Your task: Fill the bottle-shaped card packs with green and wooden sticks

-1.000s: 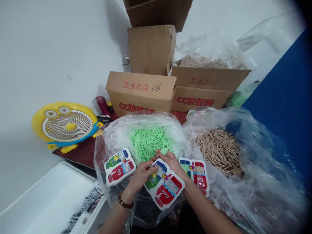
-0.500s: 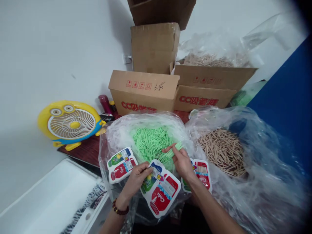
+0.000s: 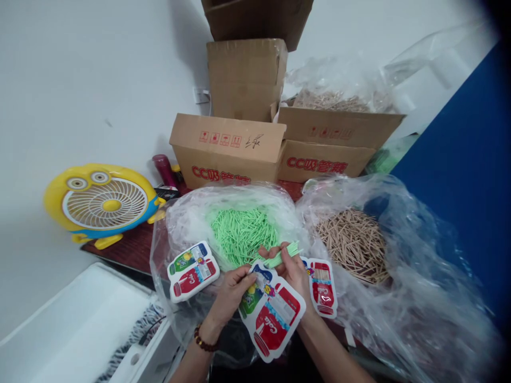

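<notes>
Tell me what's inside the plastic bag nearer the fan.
Thin green sticks lie heaped inside that plastic bag. What lies beneath their top layer is covered and can't be seen.

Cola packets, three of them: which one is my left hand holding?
The middle packet, with its upper edge pinched by your left hand. The left packet lies unheld; the right packet is partly hidden behind your right hand.
</notes>
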`<act>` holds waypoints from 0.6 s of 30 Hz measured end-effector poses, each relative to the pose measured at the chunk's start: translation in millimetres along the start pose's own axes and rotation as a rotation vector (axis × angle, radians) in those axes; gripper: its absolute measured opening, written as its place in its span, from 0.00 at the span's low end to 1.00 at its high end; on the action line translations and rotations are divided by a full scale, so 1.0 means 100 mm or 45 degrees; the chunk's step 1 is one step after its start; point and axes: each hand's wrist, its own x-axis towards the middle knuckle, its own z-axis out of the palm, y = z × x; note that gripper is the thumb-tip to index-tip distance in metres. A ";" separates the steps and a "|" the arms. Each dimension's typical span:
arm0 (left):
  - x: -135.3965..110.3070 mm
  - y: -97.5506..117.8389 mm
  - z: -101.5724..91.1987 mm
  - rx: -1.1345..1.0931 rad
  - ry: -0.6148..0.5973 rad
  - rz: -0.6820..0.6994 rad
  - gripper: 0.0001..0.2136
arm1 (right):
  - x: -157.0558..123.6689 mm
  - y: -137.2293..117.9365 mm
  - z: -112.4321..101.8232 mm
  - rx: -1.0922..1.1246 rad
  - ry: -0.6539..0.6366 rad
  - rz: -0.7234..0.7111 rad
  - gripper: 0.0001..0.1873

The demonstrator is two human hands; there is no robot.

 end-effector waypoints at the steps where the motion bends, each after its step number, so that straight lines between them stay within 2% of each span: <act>1: 0.00 -0.01 0.00 0.007 0.005 -0.003 0.14 | -0.01 -0.01 0.00 -0.014 0.009 -0.021 0.12; 4: 0.00 0.01 0.00 0.060 0.004 0.016 0.15 | -0.03 -0.06 0.00 -0.109 -0.040 -0.028 0.12; 11: 0.03 0.15 -0.07 0.356 -0.040 0.137 0.17 | 0.12 -0.20 -0.08 -0.579 -0.355 -0.022 0.09; 14: 0.06 0.17 -0.09 0.403 -0.024 0.163 0.17 | 0.17 -0.23 -0.06 -0.708 -0.380 -0.064 0.10; 18: 0.07 0.15 -0.07 0.373 0.028 0.169 0.15 | 0.16 -0.16 -0.06 -0.745 -0.352 -0.064 0.13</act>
